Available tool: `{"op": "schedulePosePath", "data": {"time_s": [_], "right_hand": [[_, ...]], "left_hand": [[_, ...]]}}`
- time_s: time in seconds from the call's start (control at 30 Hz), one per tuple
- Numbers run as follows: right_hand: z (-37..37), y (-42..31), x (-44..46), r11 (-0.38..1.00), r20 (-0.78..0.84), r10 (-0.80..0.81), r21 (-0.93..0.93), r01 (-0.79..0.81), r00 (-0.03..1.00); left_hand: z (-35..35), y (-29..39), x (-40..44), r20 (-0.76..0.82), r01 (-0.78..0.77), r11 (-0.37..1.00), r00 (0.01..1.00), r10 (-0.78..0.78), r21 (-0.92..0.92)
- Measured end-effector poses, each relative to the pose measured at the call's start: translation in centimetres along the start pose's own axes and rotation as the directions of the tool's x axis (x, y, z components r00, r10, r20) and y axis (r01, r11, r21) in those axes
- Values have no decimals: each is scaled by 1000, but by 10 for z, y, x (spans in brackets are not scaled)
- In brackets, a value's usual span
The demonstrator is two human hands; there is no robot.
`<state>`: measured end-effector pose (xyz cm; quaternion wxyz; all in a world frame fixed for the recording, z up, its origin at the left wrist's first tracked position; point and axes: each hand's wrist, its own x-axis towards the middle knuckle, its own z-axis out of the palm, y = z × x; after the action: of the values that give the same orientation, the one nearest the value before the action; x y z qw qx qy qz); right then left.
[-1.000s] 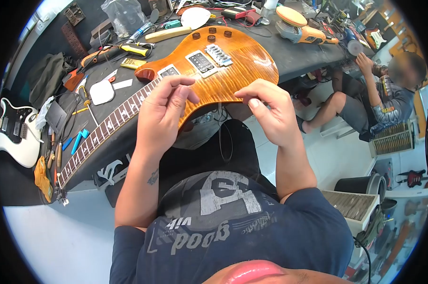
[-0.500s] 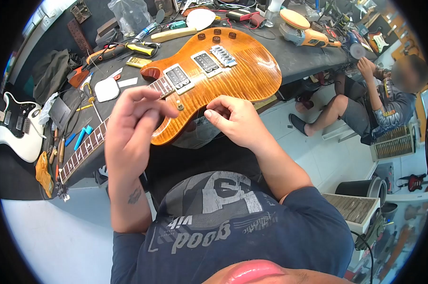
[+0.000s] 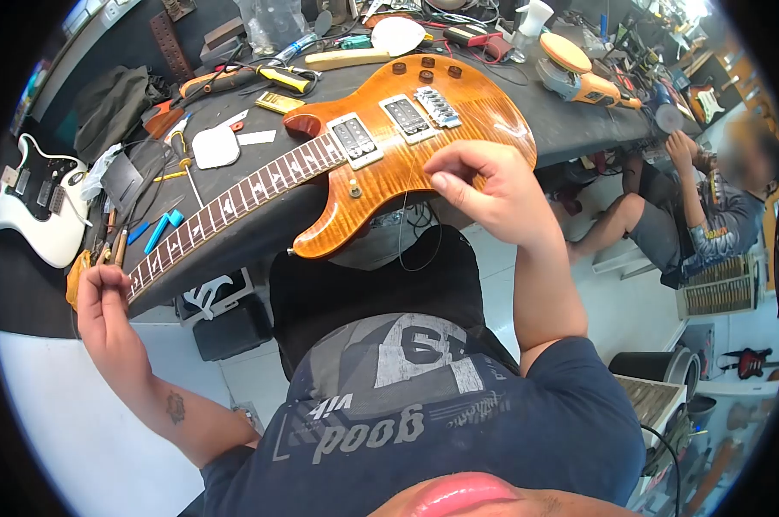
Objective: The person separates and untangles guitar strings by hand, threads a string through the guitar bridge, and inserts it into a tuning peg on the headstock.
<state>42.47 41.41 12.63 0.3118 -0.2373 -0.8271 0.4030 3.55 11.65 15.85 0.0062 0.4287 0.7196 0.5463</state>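
An amber guitar (image 3: 381, 185) lies on the dark bench, its fretted neck reaching down to the left. At the far end of that neck is my left hand (image 3: 109, 314), fingers bent together; what they hold, if anything, is too small to make out. My right hand (image 3: 493, 189) hovers over the lower edge of the guitar body with thumb and forefinger pinched. From near this pinch a thin wire (image 3: 404, 228) runs down and curls in a loop above my lap. The guitar's headstock is mostly hidden behind my left hand.
A white guitar (image 3: 49, 224) lies at the far left. Behind the amber guitar are a yellow screwdriver (image 3: 284, 79), a wooden piece (image 3: 346, 59) and an orange polisher (image 3: 583, 82). A seated co-worker (image 3: 708, 207) is at the right. A black case (image 3: 233, 327) lies below the bench.
My left hand has moved down and left to the neck's far end. My right hand has moved right, and the wire loop shows more clearly. The view has shifted, moving the bench rightward.
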Motion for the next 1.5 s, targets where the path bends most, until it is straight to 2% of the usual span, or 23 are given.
{"op": "schedulePosePath", "data": {"time_s": [0.2,0.23,0.33,0.43,0.53,0.67,0.83,0.9,1.03,1.13,1.2,1.23,1.3,1.37,1.43,1.5], "right_hand": [[14,-8,24,990,-20,-88,-115,85,996],[19,-9,23,992,-2,-99,-84,99,995],[34,-3,23,989,74,-119,-84,125,990],[45,-2,20,990,96,-104,-88,112,990],[52,-6,19,989,127,-95,-101,108,987],[59,-10,21,980,169,-106,-151,132,980],[69,-9,22,971,204,-127,-176,164,971],[73,-7,20,970,220,-125,-176,165,968],[83,-9,25,977,230,-113,-149,150,967],[89,-12,31,981,224,-119,-126,150,967],[100,-15,35,974,125,-166,-135,183,978],[106,-18,36,971,77,-185,-141,194,980],[115,-30,41,940,53,-187,-281,194,981],[117,-46,47,910,44,-159,-382,164,986],[117,-61,54,889,46,-106,-442,115,993],[118,-62,60,874,-7,-166,-464,144,986]], "left_hand": [[-44,-20,-2,22,63,993,998,-66,104],[-41,-19,-1,-38,64,993,997,-60,99],[-69,-44,1,-9,126,989,992,-126,73],[-82,-66,5,-88,143,990,986,-143,-13],[-95,-85,12,-89,131,991,987,-131,-9],[-107,-93,21,-9,94,984,996,-94,151],[-119,-96,31,-42,30,982,999,-22,186],[-123,-88,39,-79,37,981,997,-22,192],[-124,-47,56,-48,9,985,999,0,175],[-132,-32,70,-24,-145,922,986,165,360],[-149,-30,87,5,-213,877,972,233,430],[-154,-28,94,-29,-208,873,969,245,441],[-168,-20,110,-53,-212,840,960,274,500],[-162,19,124,63,-373,727,907,415,577],[-89,89,96,-49,-351,760,893,447,547],[-88,100,103,13,-401,696,871,491,596]]}}
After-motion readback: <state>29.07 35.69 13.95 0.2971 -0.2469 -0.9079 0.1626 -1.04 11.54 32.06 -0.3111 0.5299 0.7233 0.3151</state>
